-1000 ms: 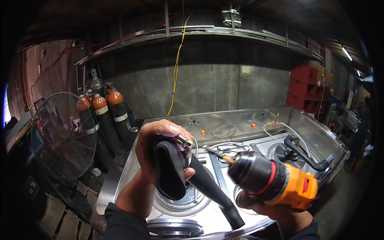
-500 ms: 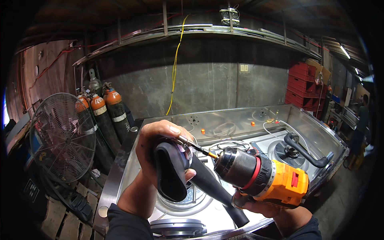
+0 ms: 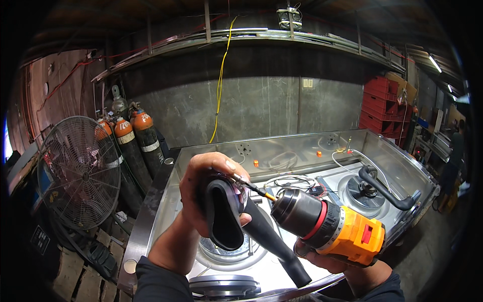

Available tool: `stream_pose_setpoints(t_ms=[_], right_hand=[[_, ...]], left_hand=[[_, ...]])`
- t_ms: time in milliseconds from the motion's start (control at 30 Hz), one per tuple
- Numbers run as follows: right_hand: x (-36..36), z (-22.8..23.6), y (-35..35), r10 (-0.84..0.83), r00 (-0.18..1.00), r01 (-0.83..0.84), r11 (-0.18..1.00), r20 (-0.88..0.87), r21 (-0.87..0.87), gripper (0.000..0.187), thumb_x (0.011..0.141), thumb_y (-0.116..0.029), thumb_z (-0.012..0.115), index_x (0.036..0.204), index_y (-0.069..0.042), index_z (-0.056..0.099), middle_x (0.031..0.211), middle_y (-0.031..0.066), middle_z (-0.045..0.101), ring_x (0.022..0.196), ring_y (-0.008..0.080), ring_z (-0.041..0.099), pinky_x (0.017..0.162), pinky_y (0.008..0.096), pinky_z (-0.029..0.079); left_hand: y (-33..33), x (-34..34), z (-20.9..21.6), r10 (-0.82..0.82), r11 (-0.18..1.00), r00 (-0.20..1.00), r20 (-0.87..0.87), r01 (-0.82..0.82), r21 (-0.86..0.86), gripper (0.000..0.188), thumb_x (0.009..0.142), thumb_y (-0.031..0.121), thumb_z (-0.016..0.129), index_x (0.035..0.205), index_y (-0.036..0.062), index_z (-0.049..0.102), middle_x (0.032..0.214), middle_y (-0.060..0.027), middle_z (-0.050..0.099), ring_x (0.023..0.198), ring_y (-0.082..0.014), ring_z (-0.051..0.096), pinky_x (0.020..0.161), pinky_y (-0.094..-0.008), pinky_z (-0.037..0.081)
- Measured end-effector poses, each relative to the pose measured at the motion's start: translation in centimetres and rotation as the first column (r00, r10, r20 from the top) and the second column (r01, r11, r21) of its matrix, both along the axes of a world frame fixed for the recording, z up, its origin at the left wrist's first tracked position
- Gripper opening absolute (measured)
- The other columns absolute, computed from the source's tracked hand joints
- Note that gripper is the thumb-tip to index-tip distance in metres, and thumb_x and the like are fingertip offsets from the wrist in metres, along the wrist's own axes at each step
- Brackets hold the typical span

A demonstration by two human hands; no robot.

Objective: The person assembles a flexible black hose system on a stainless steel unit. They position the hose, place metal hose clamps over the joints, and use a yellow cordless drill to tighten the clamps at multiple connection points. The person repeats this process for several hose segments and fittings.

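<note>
My left hand point(image 3: 201, 199) grips a black rubber hose elbow point(image 3: 229, 214) with a metal clamp around its wide end, held up over an open stainless steel cabinet point(image 3: 151, 201). My right hand point(image 3: 347, 264) holds a yellow and black cordless drill point(image 3: 327, 226). Its long bit point(image 3: 251, 186) touches the clamp screw at the top of the hose end. The hose's narrow tail point(image 3: 282, 249) runs down to the lower right under the drill.
Inside the cabinet lie round burner rings point(image 3: 229, 251), loose wires point(image 3: 292, 181) and another black hose point(image 3: 385, 189). Several gas cylinders point(image 3: 143, 141) and a large floor fan point(image 3: 80, 173) stand at the left. Red crates point(image 3: 385, 105) are stacked at the back right.
The drill has moved left and closer to the hose. Its bit, apart from the clamp a second ago, now rests on the clamp screw. My left hand holds the hose still.
</note>
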State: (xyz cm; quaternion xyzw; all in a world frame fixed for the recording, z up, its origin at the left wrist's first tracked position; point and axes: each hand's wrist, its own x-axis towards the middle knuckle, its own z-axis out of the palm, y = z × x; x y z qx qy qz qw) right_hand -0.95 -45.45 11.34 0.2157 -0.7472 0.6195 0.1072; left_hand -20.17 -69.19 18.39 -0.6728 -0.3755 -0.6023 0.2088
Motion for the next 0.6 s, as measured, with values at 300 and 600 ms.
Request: stream_pose_setpoints(t_ms=[300,600], right_hand=[[-0.3,0.0,0.3,-0.079,0.997,0.079,0.993,-0.002,0.091,0.051,0.085,-0.025,0.083,0.133,-0.016,0.067,0.127,0.0028,0.070,0.115,0.0235,0.068,0.108,0.0463,0.049],[-4.1,1.3,10.1,-0.160,0.987,0.163,0.979,0.036,-0.120,0.057,0.083,0.005,0.076,0.138,-0.003,0.064,0.133,0.0116,0.069,0.114,0.0206,0.069,0.098,0.0368,0.058]], left_hand=[[0.4,-0.3,-0.4,-0.072,0.997,0.997,0.018,0.071,0.036,0.076,0.066,0.006,0.095,0.128,-0.0006,0.051,0.111,-0.0154,0.062,0.095,-0.0207,0.067,0.084,-0.0384,0.058],[-2.9,-7.4,2.3,0.236,0.956,0.941,0.240,-0.269,0.113,0.053,0.081,0.003,0.071,0.131,-0.0050,0.057,0.101,-0.0112,0.063,0.087,-0.0200,0.065,0.084,-0.0375,0.055]])
